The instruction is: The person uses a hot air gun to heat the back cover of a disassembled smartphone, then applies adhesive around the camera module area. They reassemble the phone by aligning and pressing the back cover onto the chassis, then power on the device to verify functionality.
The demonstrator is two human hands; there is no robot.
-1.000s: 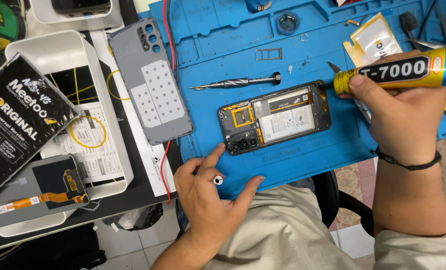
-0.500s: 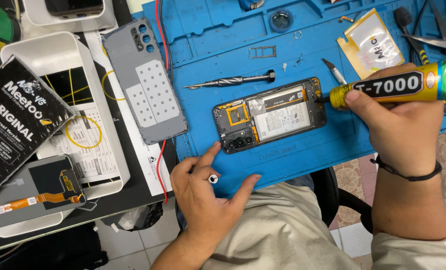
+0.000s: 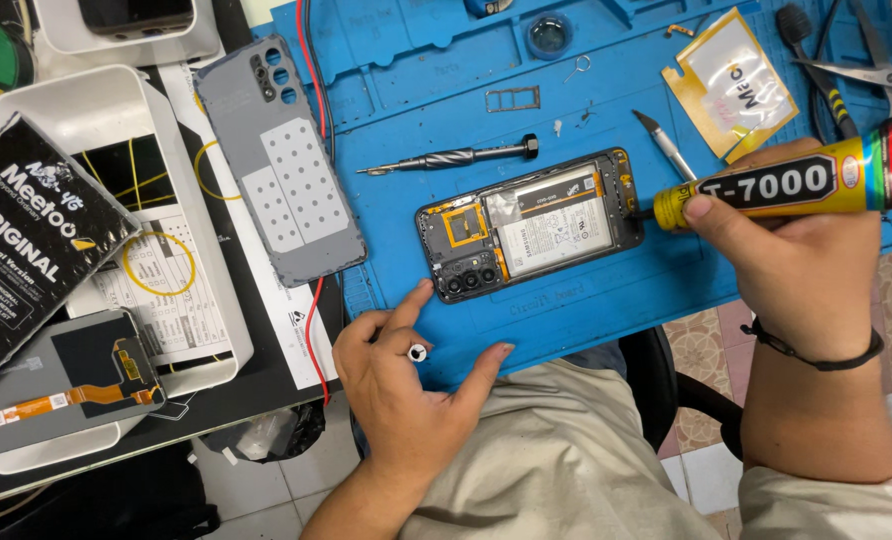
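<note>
A yellow glue tube (image 3: 796, 185) is held in the right hand (image 3: 786, 260), the fingers curled tightly around its body and the thumb pressed on top near the nozzle. The tube is laid almost level, its dark tip set against the right end of an opened phone (image 3: 531, 225). The phone is placed face down near the middle of a blue mat (image 3: 606, 300), with its battery and gold-coloured parts exposed. The left hand (image 3: 406, 365) is rested at the front edge of the mat, spread loosely and closed on nothing; its forefinger is stretched out so that the tip is touching, or all but touching, the phone's front left corner. A small white cap (image 3: 418, 352) is seen lying between the forefinger and thumb. A screwdriver (image 3: 451, 157) is laid on the mat just behind the phone, and a blade (image 3: 666, 148) lies near the phone's far right corner. A grey back cover (image 3: 281, 165) is placed inner side up across the mat's left edge. A white tray (image 3: 116, 110) with papers is set on the left part of the desk, and a black box (image 3: 31, 235) is propped against it. Tweezers (image 3: 861, 72) are seen at the far right corner of the mat.
</note>
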